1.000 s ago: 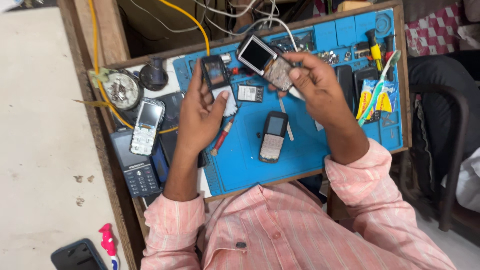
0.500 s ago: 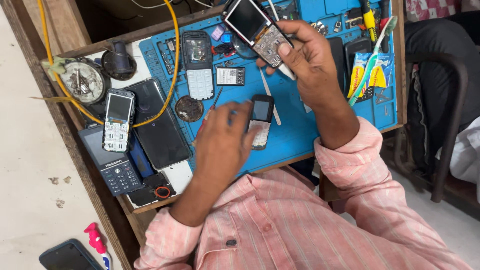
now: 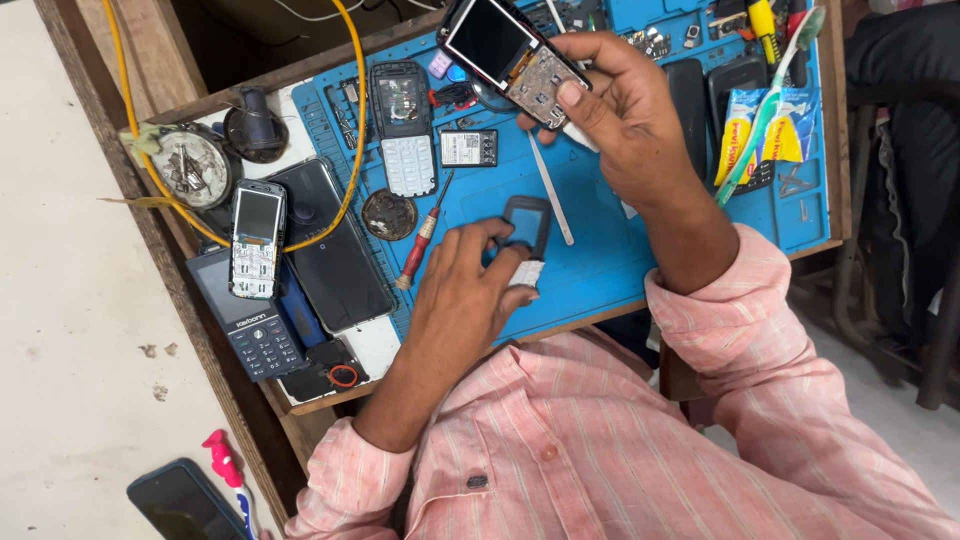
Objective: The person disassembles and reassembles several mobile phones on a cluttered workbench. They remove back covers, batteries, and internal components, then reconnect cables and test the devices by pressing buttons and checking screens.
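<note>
My right hand (image 3: 620, 120) holds up an opened keypad phone (image 3: 510, 55), its screen and bare circuit board showing, above the blue work mat (image 3: 600, 260). My left hand (image 3: 465, 290) rests low on the mat, fingers closed around a small dark phone with a pale keypad (image 3: 526, 235) that lies near the mat's front edge. A red-handled screwdriver (image 3: 418, 245) lies just left of that hand. A thin white pry stick (image 3: 550, 190) lies beside the small phone.
A phone front shell with white keys (image 3: 403, 125), a small battery (image 3: 468, 148) and a round tin (image 3: 388, 213) lie on the mat. Several phones (image 3: 257, 240) crowd the wooden table's left side under a yellow cable (image 3: 355, 120). A toothbrush (image 3: 765, 110) and sachets lie right.
My left hand dropped from the phone shell at the mat's top to the small dark phone near the front edge and closed on it. The right hand kept the opened phone raised.
</note>
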